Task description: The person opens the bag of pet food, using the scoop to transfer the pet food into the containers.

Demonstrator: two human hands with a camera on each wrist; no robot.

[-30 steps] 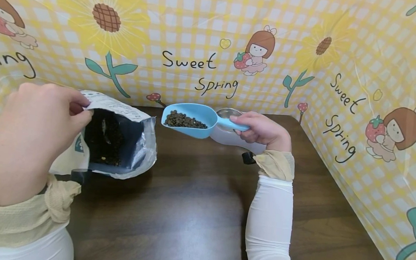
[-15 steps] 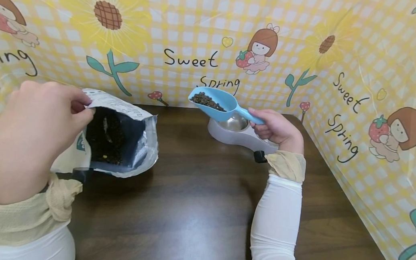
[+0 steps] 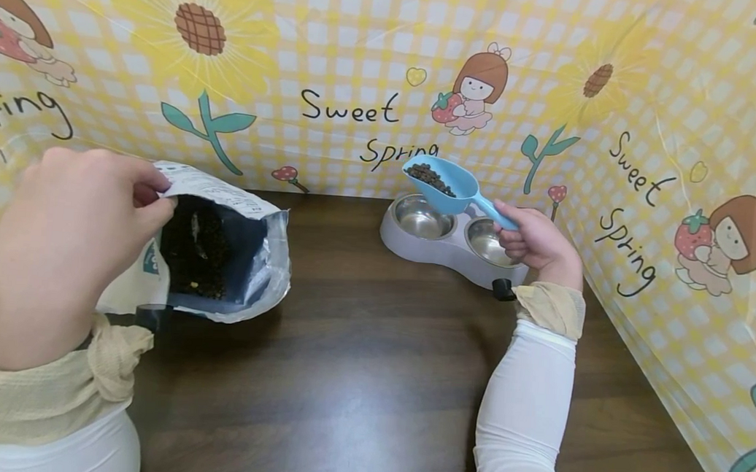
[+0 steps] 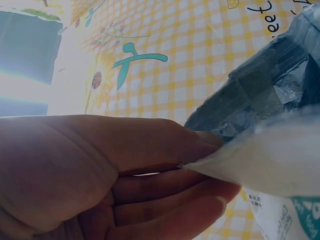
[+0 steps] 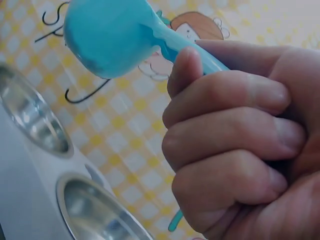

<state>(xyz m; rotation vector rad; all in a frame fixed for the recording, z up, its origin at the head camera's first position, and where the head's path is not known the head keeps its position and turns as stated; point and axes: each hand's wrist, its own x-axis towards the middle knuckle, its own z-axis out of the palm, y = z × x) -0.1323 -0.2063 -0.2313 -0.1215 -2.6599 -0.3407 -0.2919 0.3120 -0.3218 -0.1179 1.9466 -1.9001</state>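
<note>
My right hand [image 3: 536,240] grips the handle of a light blue scoop [image 3: 456,190], its fingers curled round it in the right wrist view too. Brown kibble [image 3: 431,177] lies in the scoop, which is held above a double pet bowl [image 3: 462,260] with two metal dishes. On the left, my left hand [image 3: 68,243] pinches the edge of a pet food bag [image 3: 270,265] between thumb and fingers. The bag's mouth gapes, showing its silvery lining and dark kibble inside. In the left wrist view the bag's edge [image 4: 220,165] sits between the fingertips.
A dark brown wooden table [image 3: 355,381] carries the bag and the bowl stand. Behind and to the right hangs a yellow checked cloth [image 3: 339,43] printed with flowers and figures, close to the table's back edge.
The right hand has carried the loaded scoop from beside the bag rightward and slightly up, over the bowl stand, which is now more exposed. My left hand keeps pinching the bag in nearly the same place.
</note>
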